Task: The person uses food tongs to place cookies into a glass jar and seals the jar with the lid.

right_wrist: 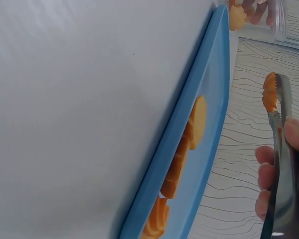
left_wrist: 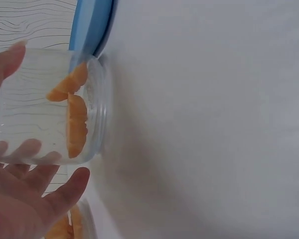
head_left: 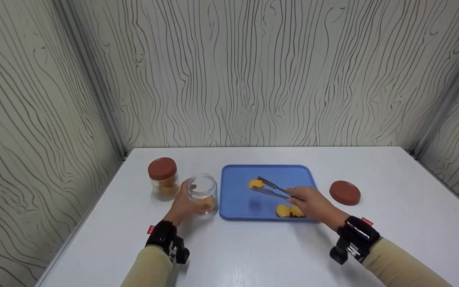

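My left hand [head_left: 183,204] holds a clear jar [head_left: 203,190] from its left side, thumb and fingers around its wall. The jar has no lid on, and orange-yellow pieces [left_wrist: 77,127] lie at its bottom. In my right hand [head_left: 313,203] are metal tongs [right_wrist: 289,184], pointing left above the blue tray [head_left: 235,195]. Between the tong tips is a scalloped yellow piece [head_left: 256,183], raised over the tray. Several more yellow pieces [head_left: 283,210] rest along the tray's near edge, partly behind the right hand in the head view.
A second jar [head_left: 165,189] with a brown-red lid [head_left: 162,168] stands left of the held jar and has similar pieces inside. Another brown-red lid [head_left: 345,192] lies on the white table [head_left: 253,255] right of the tray. A patterned wall [head_left: 249,79] rises behind the table.
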A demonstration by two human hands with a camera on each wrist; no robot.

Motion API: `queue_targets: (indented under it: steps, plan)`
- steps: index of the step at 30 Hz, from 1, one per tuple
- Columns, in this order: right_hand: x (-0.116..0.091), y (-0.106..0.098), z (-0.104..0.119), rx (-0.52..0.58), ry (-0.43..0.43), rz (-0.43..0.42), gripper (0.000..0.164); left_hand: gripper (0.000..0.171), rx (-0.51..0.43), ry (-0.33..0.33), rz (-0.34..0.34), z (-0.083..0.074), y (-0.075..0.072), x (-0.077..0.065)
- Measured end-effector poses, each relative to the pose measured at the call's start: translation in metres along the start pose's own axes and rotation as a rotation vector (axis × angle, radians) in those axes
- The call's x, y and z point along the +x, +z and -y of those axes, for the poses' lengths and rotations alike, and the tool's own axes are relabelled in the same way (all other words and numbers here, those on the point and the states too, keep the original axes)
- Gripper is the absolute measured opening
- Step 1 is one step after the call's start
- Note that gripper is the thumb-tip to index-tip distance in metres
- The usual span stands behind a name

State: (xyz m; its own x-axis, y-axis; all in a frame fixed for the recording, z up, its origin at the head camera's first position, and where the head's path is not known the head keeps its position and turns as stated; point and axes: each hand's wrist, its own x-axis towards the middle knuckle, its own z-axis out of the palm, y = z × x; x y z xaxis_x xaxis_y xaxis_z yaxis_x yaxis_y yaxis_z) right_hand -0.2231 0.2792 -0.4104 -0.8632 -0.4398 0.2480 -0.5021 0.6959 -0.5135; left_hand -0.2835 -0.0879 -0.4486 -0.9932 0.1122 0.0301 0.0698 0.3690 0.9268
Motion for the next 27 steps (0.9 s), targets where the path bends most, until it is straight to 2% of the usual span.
queue_targets:
  steps: [12,23,27]
  plan:
    - [0.011,0.0,0.014,0.044,0.013,0.028,0.035,0.104,0.025,-0.046,0.007,0.0,-0.001,0.002]
    - [0.023,0.001,0.026,0.072,0.006,0.019,0.034,0.104,0.0,-0.007,0.006,-0.002,-0.001,-0.002]
    - [0.027,0.0,0.032,0.095,0.011,0.036,0.035,0.104,0.027,0.007,0.006,-0.001,0.0,-0.002]
